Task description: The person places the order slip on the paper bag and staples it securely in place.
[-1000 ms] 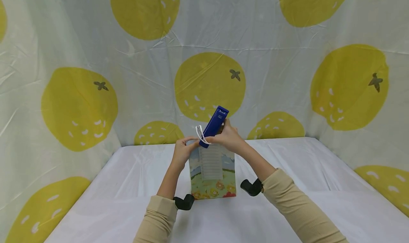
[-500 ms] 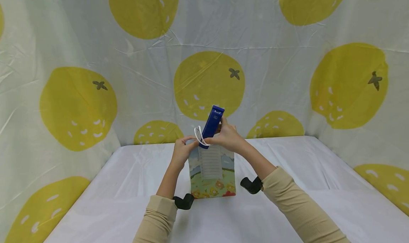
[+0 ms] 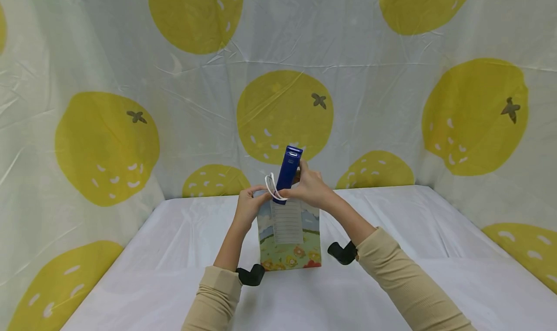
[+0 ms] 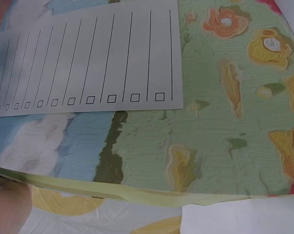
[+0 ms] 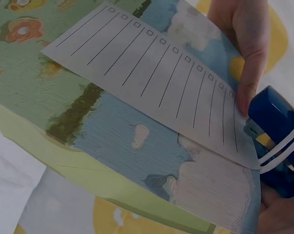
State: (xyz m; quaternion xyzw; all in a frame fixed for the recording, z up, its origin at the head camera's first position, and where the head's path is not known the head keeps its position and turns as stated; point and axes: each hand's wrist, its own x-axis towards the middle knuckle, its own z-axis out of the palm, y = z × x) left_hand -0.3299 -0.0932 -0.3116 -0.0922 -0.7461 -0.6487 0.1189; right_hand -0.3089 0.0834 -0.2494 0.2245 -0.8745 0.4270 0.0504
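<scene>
A blue stapler (image 3: 290,165) stands steeply above the top edge of a paper bag (image 3: 283,256) painted with flowers, hills and sky. My right hand (image 3: 312,188) grips the stapler, its thumb low on the body. A white checklist sheet (image 3: 287,227) with ruled lines and small boxes lies flat against the bag's front. In the right wrist view the stapler's mouth (image 5: 256,127) is right at the sheet's top end. My left hand (image 3: 249,208) pinches the bag's top edge beside it. White cord loops (image 3: 271,185) stick up there, crossing in front of the stapler.
White cloth covers the table (image 3: 152,273) below the bag. Behind it hangs a pale curtain (image 3: 370,103) with big yellow fruit prints. Black wrist mounts (image 3: 251,276) sit by both beige sleeves (image 3: 217,292).
The stapler's far end has swung left, leaving it more upright and slightly lower at the bag's top edge. The left hand and bag have stayed almost still.
</scene>
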